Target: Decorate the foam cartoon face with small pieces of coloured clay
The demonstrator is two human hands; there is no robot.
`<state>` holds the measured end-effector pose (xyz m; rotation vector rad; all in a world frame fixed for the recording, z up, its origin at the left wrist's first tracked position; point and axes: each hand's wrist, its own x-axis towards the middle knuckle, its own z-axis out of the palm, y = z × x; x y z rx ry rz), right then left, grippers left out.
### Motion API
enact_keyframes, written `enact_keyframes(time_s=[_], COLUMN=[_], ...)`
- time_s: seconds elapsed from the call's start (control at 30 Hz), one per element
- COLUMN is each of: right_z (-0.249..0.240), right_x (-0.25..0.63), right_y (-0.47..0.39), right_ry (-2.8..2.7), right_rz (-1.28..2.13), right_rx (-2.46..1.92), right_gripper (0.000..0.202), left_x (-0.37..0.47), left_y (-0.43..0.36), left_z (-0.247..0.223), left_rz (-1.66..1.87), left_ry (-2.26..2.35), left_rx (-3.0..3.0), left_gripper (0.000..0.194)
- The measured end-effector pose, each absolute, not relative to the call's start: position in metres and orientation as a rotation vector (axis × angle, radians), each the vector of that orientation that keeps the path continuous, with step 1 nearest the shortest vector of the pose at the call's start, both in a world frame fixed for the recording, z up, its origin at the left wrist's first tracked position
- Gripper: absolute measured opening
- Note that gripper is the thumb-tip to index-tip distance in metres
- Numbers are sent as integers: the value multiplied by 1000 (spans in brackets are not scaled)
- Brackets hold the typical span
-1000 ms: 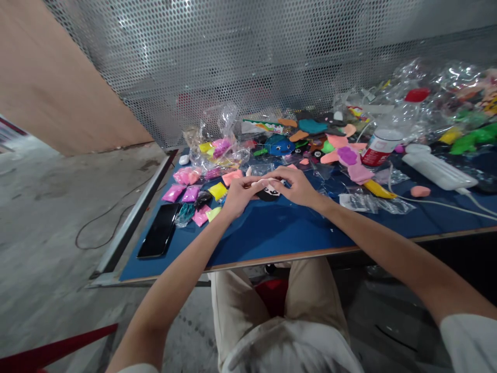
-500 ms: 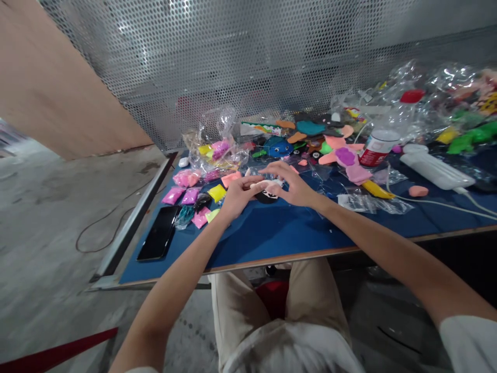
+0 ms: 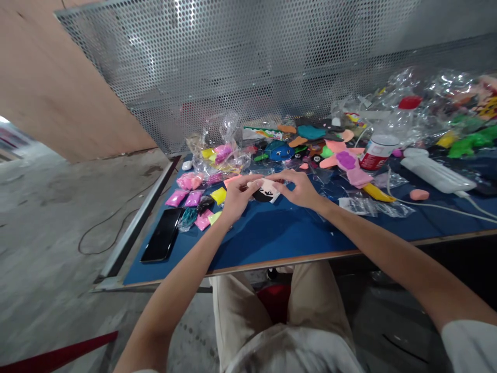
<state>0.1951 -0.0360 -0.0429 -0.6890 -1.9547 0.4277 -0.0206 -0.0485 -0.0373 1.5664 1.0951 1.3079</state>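
Note:
Between my hands is a small black-and-white clay face [image 3: 267,191] with dark eye marks, just above or on the blue table; I cannot tell whether it touches the surface. My left hand [image 3: 239,195] is closed on its left side, thumb and fingers at the edge. My right hand [image 3: 298,189] grips the right side, fingers bent over the far rim. Fingertips hide part of the upper edge. Left of my left hand lie a yellow clay packet [image 3: 218,196] and several pink and purple packets [image 3: 193,198].
A black phone [image 3: 162,235] lies at the table's left edge. Behind are crumpled clear bags [image 3: 229,129] and a blue clay figure [image 3: 280,152]. To the right stand a red-capped bottle [image 3: 379,147] and a white device [image 3: 437,171] with a cable. A perforated metal panel [image 3: 248,62] rises behind.
My fingers have shifted on the clay piece, and more of its face now shows between them. My right hand's fingers have lowered onto its far edge. The view has moved slightly.

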Motion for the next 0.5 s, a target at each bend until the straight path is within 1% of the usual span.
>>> enact_keyframes(time_s=[0.2, 0.5], right_z=[-46, -44], right_x=[190, 192], right_y=[-32, -27], right_ry=[-1809, -1859], right_rz=[678, 664], right_rx=[-822, -840], right_gripper=[30, 36], left_x=[-21, -22], left_y=[-47, -49], left_z=[-40, -34], left_rz=[1331, 1185], left_ry=[1094, 1162], left_rx=[1523, 1559], left_gripper=[45, 51])
